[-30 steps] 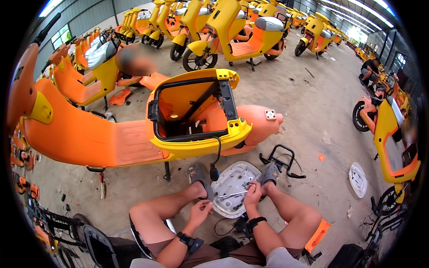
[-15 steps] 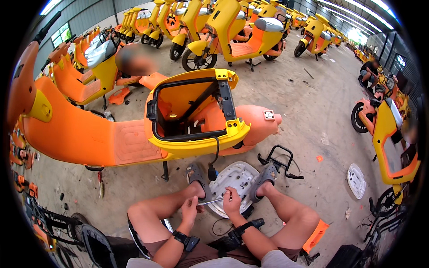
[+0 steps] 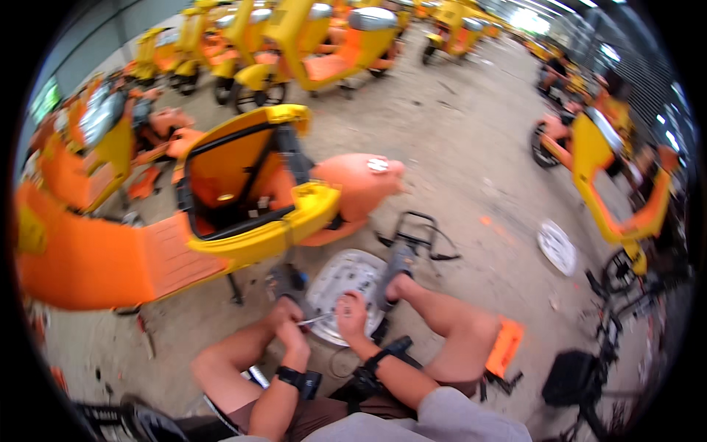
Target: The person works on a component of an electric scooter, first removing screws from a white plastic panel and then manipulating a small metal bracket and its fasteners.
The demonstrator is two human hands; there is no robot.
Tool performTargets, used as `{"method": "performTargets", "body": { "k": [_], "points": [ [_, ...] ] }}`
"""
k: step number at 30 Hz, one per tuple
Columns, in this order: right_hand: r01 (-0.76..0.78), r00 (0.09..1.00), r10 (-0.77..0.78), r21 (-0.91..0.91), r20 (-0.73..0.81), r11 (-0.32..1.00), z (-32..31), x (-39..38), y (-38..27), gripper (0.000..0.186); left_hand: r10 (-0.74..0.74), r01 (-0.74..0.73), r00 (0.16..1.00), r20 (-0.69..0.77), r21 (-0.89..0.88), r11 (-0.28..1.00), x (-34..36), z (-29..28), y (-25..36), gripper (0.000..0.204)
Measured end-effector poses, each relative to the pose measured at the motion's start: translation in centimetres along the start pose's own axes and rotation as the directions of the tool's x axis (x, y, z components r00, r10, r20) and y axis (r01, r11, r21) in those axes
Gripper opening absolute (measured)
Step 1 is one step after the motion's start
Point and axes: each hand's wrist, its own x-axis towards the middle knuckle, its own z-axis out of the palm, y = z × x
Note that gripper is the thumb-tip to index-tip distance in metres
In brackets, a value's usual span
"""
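Note:
My left hand [image 3: 289, 323] is closed on one end of a slim silver metal rod tool [image 3: 318, 319]; motion blur hides its exact kind. My right hand [image 3: 351, 313] grips the tool's other end, with its fingers curled. Just beyond and below the hands, a white oval scooter seat base [image 3: 335, 278] with dark fittings rests on the floor between my feet. Past it stands a yellow and orange scooter [image 3: 265, 247], its seat compartment uncovered and framed in black.
A black metal rack [image 3: 418, 234] lies beside my right foot. Another white oval panel [image 3: 557, 248] is on the floor to the right, near a partly stripped scooter [image 3: 593, 180]. An orange piece [image 3: 505, 346] sits by my right knee. Rows of scooters [image 3: 324, 51] fill the back.
The whole view has swung to the right and blurred, so the scooter and seat base appear farther left. Both hands stay on the rod, held low over the seat base.

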Motion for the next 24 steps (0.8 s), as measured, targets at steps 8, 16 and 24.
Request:
{"method": "performTargets", "body": {
  "k": [8, 16, 24],
  "points": [
    [0.031, 0.989, -0.08, -0.359, -0.122, 0.933, -4.3, 1.5, -1.5, 0.017, 0.073, -0.052, 0.985, 0.159, -0.134, 0.99, -4.3, 3.5, 3.9, 0.013],
    [0.29, 0.562, 0.227, -0.446, 0.795, 0.847, -3.7, 4.4, -4.3, 0.035, 0.135, -0.116, 0.983, 0.126, -0.147, 0.982, -3.2, 1.2, 3.6, 0.015],
    [0.538, 0.193, 0.07, -0.165, 0.979, 0.827, -1.6, 7.9, -2.1, 0.037, 0.012, 0.009, 0.917, 0.399, -0.051, 0.999, 0.5, 1.4, 2.5, 0.021]
  ]
}}
